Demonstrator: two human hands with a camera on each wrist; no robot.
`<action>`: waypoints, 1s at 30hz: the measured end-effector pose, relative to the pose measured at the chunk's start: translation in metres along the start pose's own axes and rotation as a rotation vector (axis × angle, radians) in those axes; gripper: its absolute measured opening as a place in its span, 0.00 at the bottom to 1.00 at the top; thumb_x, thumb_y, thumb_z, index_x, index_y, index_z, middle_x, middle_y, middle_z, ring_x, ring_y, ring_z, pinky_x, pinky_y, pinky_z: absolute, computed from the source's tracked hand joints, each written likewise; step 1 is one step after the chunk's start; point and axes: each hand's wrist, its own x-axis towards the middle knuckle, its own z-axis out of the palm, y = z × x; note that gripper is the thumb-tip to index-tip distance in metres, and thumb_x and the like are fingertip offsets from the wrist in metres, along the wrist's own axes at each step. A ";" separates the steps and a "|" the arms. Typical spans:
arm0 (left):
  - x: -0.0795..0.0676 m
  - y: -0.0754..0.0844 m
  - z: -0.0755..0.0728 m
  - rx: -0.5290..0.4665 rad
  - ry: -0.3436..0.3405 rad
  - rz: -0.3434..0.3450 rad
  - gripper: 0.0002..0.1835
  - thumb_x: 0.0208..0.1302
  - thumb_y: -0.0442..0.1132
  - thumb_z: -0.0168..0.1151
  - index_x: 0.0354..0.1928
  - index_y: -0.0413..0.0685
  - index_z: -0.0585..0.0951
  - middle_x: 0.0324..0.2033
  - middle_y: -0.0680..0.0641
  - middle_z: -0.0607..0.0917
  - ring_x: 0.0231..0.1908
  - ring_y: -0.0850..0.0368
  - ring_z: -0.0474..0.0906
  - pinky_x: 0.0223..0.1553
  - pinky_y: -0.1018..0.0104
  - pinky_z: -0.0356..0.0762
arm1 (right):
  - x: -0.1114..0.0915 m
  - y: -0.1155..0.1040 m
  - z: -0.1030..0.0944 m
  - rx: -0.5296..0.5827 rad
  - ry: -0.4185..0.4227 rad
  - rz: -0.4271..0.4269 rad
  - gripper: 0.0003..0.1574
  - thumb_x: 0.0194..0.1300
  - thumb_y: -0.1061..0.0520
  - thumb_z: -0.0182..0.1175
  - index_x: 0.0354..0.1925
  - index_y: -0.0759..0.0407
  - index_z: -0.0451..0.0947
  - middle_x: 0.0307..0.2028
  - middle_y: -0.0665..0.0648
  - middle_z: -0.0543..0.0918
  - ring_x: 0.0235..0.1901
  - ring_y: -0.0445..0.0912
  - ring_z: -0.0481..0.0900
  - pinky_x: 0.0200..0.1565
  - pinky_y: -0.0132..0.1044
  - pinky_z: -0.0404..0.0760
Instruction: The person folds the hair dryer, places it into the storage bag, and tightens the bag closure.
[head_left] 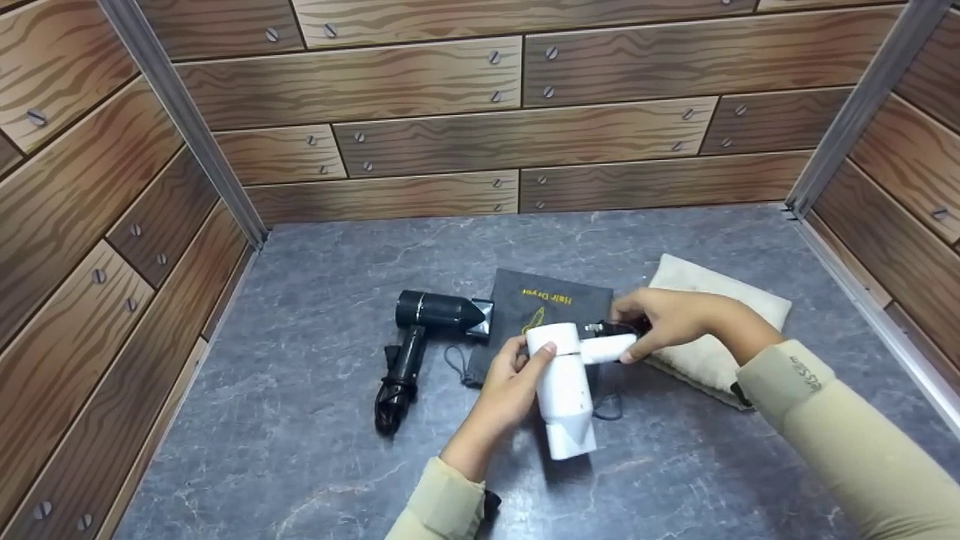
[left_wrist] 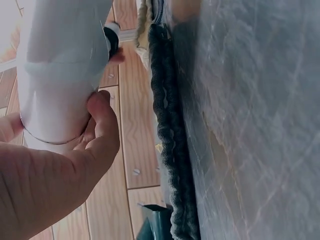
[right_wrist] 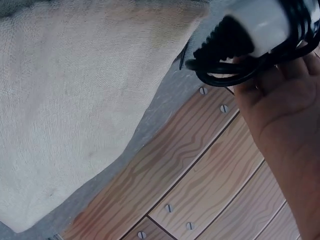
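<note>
White dryer up in two hands, cord the danger

Left of centre, the black hair dryer [head_left: 442, 311] lies on the worktop [head_left: 315, 300], nozzle aimed at the dark grey pouch [head_left: 510, 315] mid-frame. Now the left hand [head_left: 506, 382]: its grip wraps the body of the white hair dryer [head_left: 566, 390], held above the worktop just below the pouch, nozzle towards the bottom of the frame. And across to the right hand [head_left: 671, 319], whose grip pinches the handle end, where the black cord [head_left: 622, 328] is bundled! Right of that, the beige pouch [head_left: 697, 367] lies partly under the forearm. The risk, I'd judge: loose cord loops could snag the fingers or spill free, and that smooth body might slip if the left grip slackens.
</note>
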 end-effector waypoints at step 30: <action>-0.005 0.008 -0.008 -0.069 -0.126 -0.049 0.28 0.82 0.45 0.57 0.71 0.31 0.71 0.46 0.36 0.89 0.43 0.52 0.87 0.48 0.56 0.89 | -0.004 0.015 0.008 0.282 -0.107 0.011 0.15 0.62 0.59 0.76 0.41 0.68 0.83 0.32 0.51 0.87 0.30 0.38 0.83 0.35 0.28 0.79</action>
